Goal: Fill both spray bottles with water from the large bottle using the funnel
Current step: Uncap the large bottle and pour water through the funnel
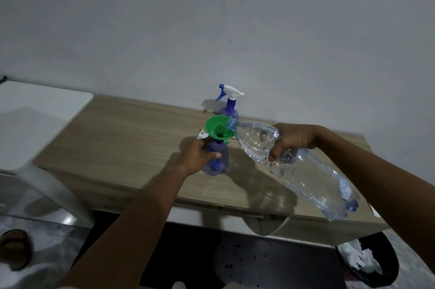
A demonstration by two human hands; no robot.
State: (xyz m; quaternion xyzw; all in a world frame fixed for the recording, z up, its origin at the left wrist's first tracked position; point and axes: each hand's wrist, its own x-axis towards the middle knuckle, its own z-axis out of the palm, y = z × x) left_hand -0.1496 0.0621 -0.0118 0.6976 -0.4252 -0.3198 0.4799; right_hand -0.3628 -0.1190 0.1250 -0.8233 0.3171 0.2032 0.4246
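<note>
The left hand holds the open spray bottle, which stands on the desk. Its fingers are curled around the blue body. Just above these fingers the green funnel sits in the bottle neck. The right hand grips the large bottle near its upper part, with the fingers wrapped over it and the thumb below. This bottle is tilted, its mouth at the funnel rim, and water lies along its lower side. Beyond the funnel, well apart from both hands, the second spray bottle stands upright close to the wall, with its sprayer head on.
</note>
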